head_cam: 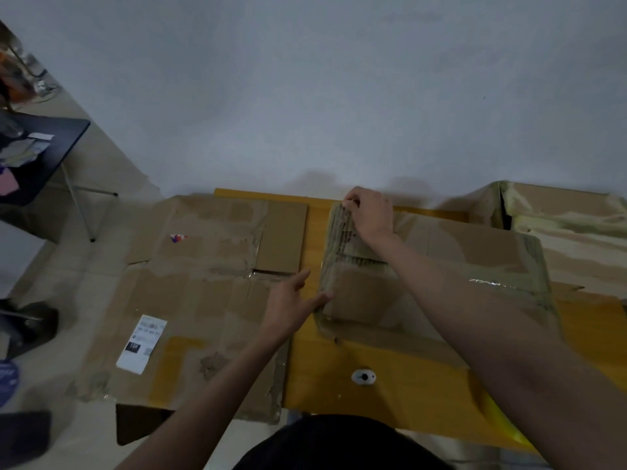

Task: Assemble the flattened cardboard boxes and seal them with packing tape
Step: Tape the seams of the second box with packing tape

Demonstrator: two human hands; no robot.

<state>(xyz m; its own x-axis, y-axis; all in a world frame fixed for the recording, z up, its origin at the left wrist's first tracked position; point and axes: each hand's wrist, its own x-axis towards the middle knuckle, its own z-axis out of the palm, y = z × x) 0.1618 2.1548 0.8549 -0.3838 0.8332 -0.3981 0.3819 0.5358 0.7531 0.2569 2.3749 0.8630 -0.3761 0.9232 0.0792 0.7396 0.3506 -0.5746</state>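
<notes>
Grey wall behind, yellow table [390, 398] up against it, w/ flattened cardboard spread across. Right hand [368, 212] reaches fwd to far edge of the flattened cardboard box [475, 252] at centre-right; fingers curled, pinching the top corner of its raised end flap [342, 266]. Left hand [293, 303] lower and nearer, fingers straight & spread, fingertips touching the flap's left edge near its base. Larger flat cardboard sheet [203, 293] w/ white shipping label [141, 344] lies left of both hands. Small white object [363, 377] on table near front edge.

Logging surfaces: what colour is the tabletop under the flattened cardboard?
Yellow tabletop, bare between the flattened brown cardboard boxes; the head view shows it.
</notes>
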